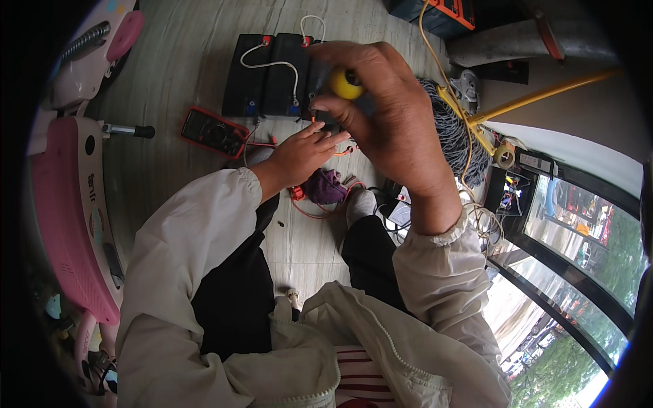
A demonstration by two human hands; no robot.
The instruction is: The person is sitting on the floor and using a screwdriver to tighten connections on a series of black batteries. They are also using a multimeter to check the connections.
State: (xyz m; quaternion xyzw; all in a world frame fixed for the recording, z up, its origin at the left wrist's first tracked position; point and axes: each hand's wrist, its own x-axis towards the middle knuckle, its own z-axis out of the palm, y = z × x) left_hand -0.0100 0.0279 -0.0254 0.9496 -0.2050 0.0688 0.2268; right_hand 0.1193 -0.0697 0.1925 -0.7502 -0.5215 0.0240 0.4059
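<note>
My right hand [401,115] is raised over the batteries, fingers curled round a rounded yellow handle [345,84] with a dark end. This tool is seen nearly end-on; its shaft is hidden. Below it, my left hand [306,155] reaches to the near edge of the black batteries [246,81], its fingertips closed at a thin orange cable [313,120] with a metal end. White jumper wires [279,64] link terminals on the battery tops. The right hand covers the rightmost part of the batteries.
A red-and-black multimeter [214,132] lies left of the batteries. A purple cloth [325,187] and red leads are by my feet. A grey mop [445,129] with a yellow handle, coiled cable [483,224] and glass door stand right. A pink-and-white machine [71,211] stands left.
</note>
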